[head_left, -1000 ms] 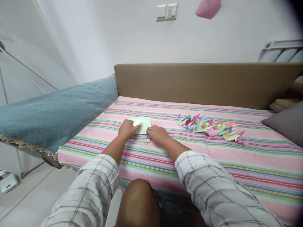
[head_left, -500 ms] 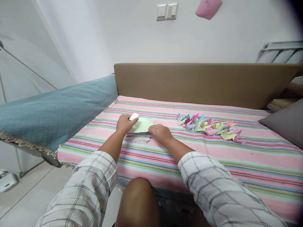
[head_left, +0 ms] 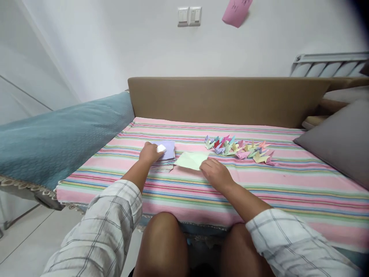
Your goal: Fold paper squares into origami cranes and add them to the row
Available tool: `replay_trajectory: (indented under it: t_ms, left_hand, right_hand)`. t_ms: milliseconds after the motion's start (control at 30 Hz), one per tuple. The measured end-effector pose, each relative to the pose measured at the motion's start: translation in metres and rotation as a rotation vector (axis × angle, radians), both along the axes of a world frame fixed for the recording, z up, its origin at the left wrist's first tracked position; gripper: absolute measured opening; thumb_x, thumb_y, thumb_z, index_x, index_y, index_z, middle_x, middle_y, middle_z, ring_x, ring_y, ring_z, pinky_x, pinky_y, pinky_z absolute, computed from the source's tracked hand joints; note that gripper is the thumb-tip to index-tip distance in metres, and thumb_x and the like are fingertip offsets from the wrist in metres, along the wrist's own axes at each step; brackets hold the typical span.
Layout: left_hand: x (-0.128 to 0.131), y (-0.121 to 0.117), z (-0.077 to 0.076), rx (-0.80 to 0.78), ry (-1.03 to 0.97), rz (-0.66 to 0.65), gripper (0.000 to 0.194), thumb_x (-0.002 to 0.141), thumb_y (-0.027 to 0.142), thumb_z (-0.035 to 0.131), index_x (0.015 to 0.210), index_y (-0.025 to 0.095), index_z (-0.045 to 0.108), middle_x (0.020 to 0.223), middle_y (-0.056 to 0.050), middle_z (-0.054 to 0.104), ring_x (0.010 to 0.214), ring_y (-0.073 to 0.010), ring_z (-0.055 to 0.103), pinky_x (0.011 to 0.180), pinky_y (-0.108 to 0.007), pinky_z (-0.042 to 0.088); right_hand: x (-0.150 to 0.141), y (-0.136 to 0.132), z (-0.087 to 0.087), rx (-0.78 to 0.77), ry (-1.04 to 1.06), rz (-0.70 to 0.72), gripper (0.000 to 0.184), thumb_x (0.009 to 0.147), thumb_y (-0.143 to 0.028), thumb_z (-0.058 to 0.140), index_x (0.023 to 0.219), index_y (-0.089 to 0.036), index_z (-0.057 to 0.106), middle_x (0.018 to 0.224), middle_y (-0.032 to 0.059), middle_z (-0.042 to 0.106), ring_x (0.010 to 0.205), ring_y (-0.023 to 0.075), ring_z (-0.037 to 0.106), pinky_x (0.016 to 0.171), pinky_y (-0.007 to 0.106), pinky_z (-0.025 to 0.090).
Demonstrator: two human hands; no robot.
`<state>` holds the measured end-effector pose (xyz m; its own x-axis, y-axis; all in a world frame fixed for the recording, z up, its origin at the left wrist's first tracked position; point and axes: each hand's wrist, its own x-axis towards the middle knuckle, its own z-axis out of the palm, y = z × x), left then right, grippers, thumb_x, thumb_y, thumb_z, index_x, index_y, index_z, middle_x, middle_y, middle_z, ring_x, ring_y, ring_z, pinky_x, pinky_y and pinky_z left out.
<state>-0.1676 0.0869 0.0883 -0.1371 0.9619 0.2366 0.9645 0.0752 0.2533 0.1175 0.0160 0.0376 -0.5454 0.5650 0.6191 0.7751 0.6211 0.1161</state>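
My right hand pinches the near right corner of a pale green sheet of paper, held just right of the paper stack. A small white block-like object is gripped in my left hand; I cannot make out its exact kind. That hand rests at the left side of the stack of square coloured paper, whose top sheet is lavender. Farther right lie several folded paper cranes in many colours, grouped in rows on the striped cloth.
A pink striped cloth covers the sofa seat. Behind it rises a brown backrest. A blue-covered armrest stands at left, a grey cushion at right. My knees are at the front edge.
My right hand has drawn the pale green sheet off the stack to the right, uncovering the lavender sheet. The left hand stays at the stack with the white object. The view has shifted right.
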Motion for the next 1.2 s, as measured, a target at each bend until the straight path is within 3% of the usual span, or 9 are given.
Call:
replay_trajectory:
  t_ms: [67,100,200,267,433,567,800,1033,1200]
  left_hand:
    - [0.012,-0.011,-0.001,0.182,-0.003,-0.018,0.069,0.065,0.044,0.069,0.126,0.018,0.051,0.118,-0.014,0.047,0.107,-0.0288,0.051,0.089,-0.036,0.042]
    - [0.023,-0.021,-0.002,0.269,-0.009,-0.107,0.071,0.066,0.045,0.069,0.129,0.019,0.048,0.117,-0.013,0.047,0.110,-0.0291,0.048,0.092,-0.037,0.041]
    - [0.066,-0.061,-0.013,0.159,-0.013,-0.701,0.069,0.061,0.053,0.072,0.121,0.023,0.055,0.104,-0.008,0.053,0.099,-0.0254,0.052,0.089,-0.036,0.042]
    - [0.098,-0.089,-0.029,0.075,0.044,-0.872,0.074,0.056,0.055,0.076,0.120,0.025,0.056,0.104,-0.008,0.053,0.095,-0.0259,0.052,0.083,-0.038,0.043]
    - [0.138,-0.118,-0.073,0.070,0.194,-0.668,0.023,0.077,0.025,0.060,0.099,0.023,0.066,0.087,-0.008,0.054,0.082,-0.0234,0.052,0.073,-0.036,0.040]
    - [0.132,-0.114,-0.093,0.084,0.136,-0.793,0.026,0.085,0.024,0.048,0.104,0.027,0.066,0.085,-0.006,0.053,0.080,-0.0206,0.049,0.069,-0.032,0.038]
    - [0.131,-0.113,-0.100,0.103,0.063,-0.964,0.031,0.089,0.029,0.043,0.115,0.030,0.061,0.099,-0.006,0.052,0.090,-0.0193,0.049,0.080,-0.033,0.040]
    - [0.106,-0.114,-0.094,0.125,0.071,-0.797,0.042,0.081,0.044,0.054,0.117,0.022,0.061,0.095,-0.011,0.054,0.090,-0.0249,0.049,0.079,-0.040,0.041]
    - [0.088,-0.111,-0.092,0.122,0.039,-0.722,0.045,0.075,0.053,0.059,0.108,0.023,0.065,0.088,-0.008,0.054,0.084,-0.0229,0.050,0.074,-0.037,0.042]
  right_hand:
    - [0.011,-0.022,-0.003,-0.069,-0.013,-0.055,0.019,0.086,-0.014,0.050,0.073,-0.019,0.063,0.075,0.0033,0.062,0.073,0.0166,0.048,0.069,0.028,0.032]
    - [0.014,-0.033,-0.005,-0.106,-0.015,-0.093,0.020,0.086,-0.014,0.050,0.072,-0.019,0.063,0.074,0.0033,0.062,0.072,0.0169,0.047,0.069,0.029,0.031]
    - [0.016,-0.062,-0.011,-0.239,0.042,-0.200,0.018,0.085,-0.016,0.052,0.075,-0.021,0.065,0.074,0.0033,0.063,0.075,0.0177,0.048,0.069,0.030,0.029]
    - [0.013,-0.077,-0.016,-0.318,0.106,-0.238,0.016,0.085,-0.019,0.053,0.076,-0.022,0.065,0.074,0.0026,0.063,0.076,0.0180,0.050,0.071,0.031,0.028]
    - [0.016,-0.088,-0.032,-0.425,0.190,-0.181,0.012,0.083,-0.021,0.054,0.082,-0.024,0.065,0.081,0.0021,0.065,0.082,0.0189,0.052,0.076,0.032,0.031]
    - [0.040,-0.077,-0.043,-0.453,0.283,-0.217,0.030,0.076,-0.019,0.057,0.105,-0.024,0.063,0.109,0.0050,0.062,0.101,0.0216,0.050,0.090,0.036,0.031]
    - [0.062,-0.061,-0.055,-0.580,0.211,-0.192,0.044,0.078,-0.022,0.055,0.121,-0.029,0.058,0.138,0.0064,0.044,0.123,0.0255,0.037,0.100,0.044,0.029]
    - [0.081,-0.065,-0.062,-0.602,0.235,-0.230,0.042,0.080,-0.027,0.055,0.122,-0.025,0.059,0.136,0.0099,0.047,0.123,0.0270,0.040,0.099,0.046,0.034]
    - [0.096,-0.064,-0.069,-0.572,0.336,-0.234,0.037,0.082,-0.035,0.056,0.117,-0.026,0.063,0.128,0.0099,0.053,0.118,0.0268,0.046,0.097,0.047,0.039]
